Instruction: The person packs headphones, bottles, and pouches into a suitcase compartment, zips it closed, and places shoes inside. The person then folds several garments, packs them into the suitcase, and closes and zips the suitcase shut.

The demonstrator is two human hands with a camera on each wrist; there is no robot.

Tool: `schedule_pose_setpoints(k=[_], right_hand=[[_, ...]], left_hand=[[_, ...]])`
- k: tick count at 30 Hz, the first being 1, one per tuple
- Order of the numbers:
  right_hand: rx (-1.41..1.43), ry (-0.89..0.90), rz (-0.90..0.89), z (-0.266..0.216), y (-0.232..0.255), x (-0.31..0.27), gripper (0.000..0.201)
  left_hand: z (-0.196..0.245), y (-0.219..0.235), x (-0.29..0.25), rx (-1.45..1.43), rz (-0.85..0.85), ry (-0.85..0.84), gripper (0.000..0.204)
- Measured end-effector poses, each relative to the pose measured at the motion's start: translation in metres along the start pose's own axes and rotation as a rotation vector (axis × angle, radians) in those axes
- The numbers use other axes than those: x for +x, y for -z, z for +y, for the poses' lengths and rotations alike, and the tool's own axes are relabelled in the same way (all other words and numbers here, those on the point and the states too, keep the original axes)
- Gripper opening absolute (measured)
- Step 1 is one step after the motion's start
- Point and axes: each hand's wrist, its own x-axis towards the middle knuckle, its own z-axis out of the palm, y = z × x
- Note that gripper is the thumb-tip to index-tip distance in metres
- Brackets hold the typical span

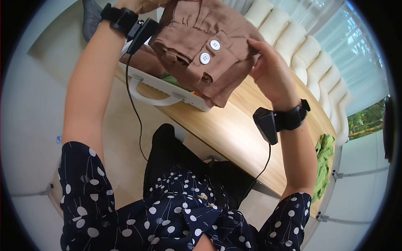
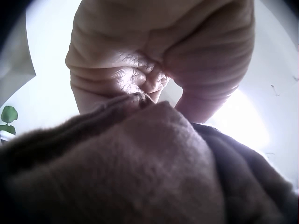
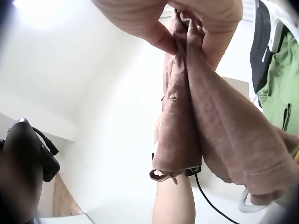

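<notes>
A brown garment [image 1: 232,46] with gathered pleats and two white buttons [image 1: 215,44] on a band hangs between both hands, above the wooden table. My left hand [image 1: 144,5] is at the top edge of the head view, partly cut off; in the left wrist view its fingers curl over the bunched brown cloth [image 2: 126,158]. At the other side, my right hand [image 1: 274,73] pinches the garment's edge, thumb in front. The right wrist view shows the folded cloth [image 3: 180,116] hanging from its fingers. Below the garment stands a white case [image 1: 144,79] containing brown and green cloth.
The case's handle [image 1: 157,98] juts over the front edge of the wooden table [image 1: 234,129]. A crumpled green cloth [image 1: 323,167] lies at the table's right end. Behind stands a cream padded seat [image 1: 307,52]. Black cables [image 1: 133,100] hang from both wrist cameras.
</notes>
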Motion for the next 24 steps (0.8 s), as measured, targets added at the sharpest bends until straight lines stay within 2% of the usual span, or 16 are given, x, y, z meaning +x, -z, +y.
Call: schedule_pose_setpoints(k=[4,6,7,8,9,10,14,16,17,18,19,20,22,24], right_hand=[[-0.197,-0.032,0.081,0.031,0.034,0.036,0.028],[-0.802,0.061,0.135,0.047,0.051,0.053,0.034],[-0.804,0.068,0.138,0.058,0.063,0.06,0.034],[-0.934,0.111,0.122,0.069,0.075,0.067,0.034],[-1.065,0.155,0.107,0.071,0.082,0.072,0.035],[-1.067,0.164,0.112,0.068,0.082,0.074,0.035],[-1.036,0.094,0.122,0.066,0.078,0.074,0.036],[-1.127,0.142,0.139,0.067,0.08,0.075,0.037],[-1.125,0.146,0.141,0.069,0.082,0.075,0.037],[-1.267,0.298,0.182,0.071,0.084,0.073,0.035],[-1.406,0.452,0.225,0.072,0.086,0.072,0.033],[-1.403,0.452,0.232,0.072,0.086,0.071,0.033],[-1.359,0.532,0.214,0.074,0.088,0.065,0.027],[-1.328,0.513,0.216,0.073,0.086,0.054,0.026]], left_hand=[[-0.047,-0.008,0.013,0.013,-0.012,0.056,0.03],[-0.103,-0.025,0.03,0.287,-0.071,0.076,0.026],[-0.112,-0.032,0.03,0.286,-0.137,0.187,0.026],[-0.115,-0.042,0.026,0.353,-0.146,0.205,0.025],[-0.139,-0.046,0.034,0.34,-0.118,0.137,0.027],[-0.158,-0.048,0.042,0.326,-0.093,0.07,0.029],[-0.145,-0.047,0.045,0.259,-0.058,0.107,0.035],[-0.13,-0.05,0.039,0.59,0.015,0.096,0.04],[-0.147,-0.052,0.043,0.727,0.077,-0.139,0.043],[-0.145,-0.06,0.038,0.814,0.083,-0.158,0.045],[-0.133,-0.07,0.033,0.828,0.03,-0.204,0.046],[-0.123,-0.081,0.026,0.839,-0.026,-0.246,0.047],[-0.108,-0.103,0.013,0.831,-0.184,-0.47,0.044],[-0.09,-0.128,-0.003,0.823,-0.396,-0.258,0.042]])
